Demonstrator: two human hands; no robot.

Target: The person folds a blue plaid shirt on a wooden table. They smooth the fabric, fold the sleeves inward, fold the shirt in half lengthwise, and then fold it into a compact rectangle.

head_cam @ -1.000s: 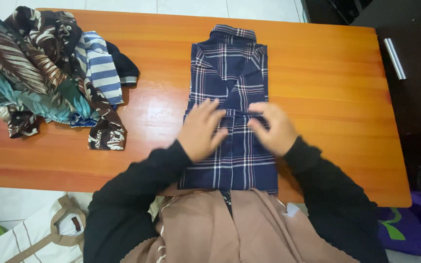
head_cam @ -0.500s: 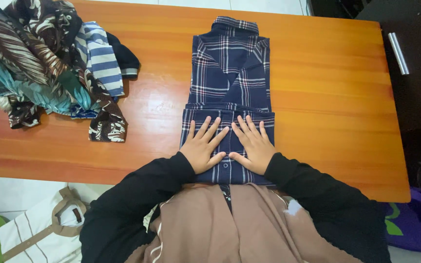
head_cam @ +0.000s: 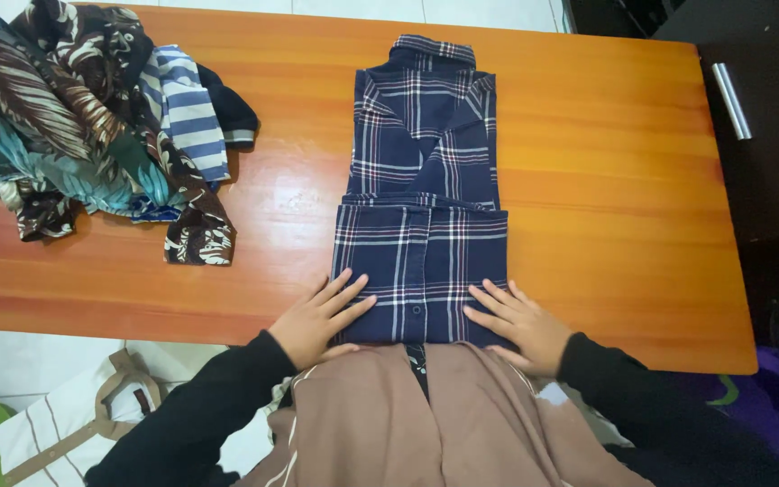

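Navy plaid shirt (head_cam: 421,198) lies flat mid-worktop, collar at the far end, lower part folded up into a neat panel whose near edge sits at the worktop's near rim.

Left hand (head_cam: 320,317): open, fingers spread, palm down at the shirt's near-left corner, fingertips just touching the cloth. Right hand (head_cam: 523,321): open likewise, flat at the near-right corner, fingertips on the cloth edge. Neither grips anything.

Orange worktop (head_cam: 606,180) looks glossy. A heap of patterned and striped clothes (head_cam: 92,126) lies well to the left of the shirt.

Risks, as judged:
- Slick surface: uneven pressure from one hand could skew the folded panel off square.
- Near edge sits at the rim; a pull toward the body could drag the shirt over the edge and open the fold.
- Lifting by the corners alone might let the middle sag and the layers slip apart.
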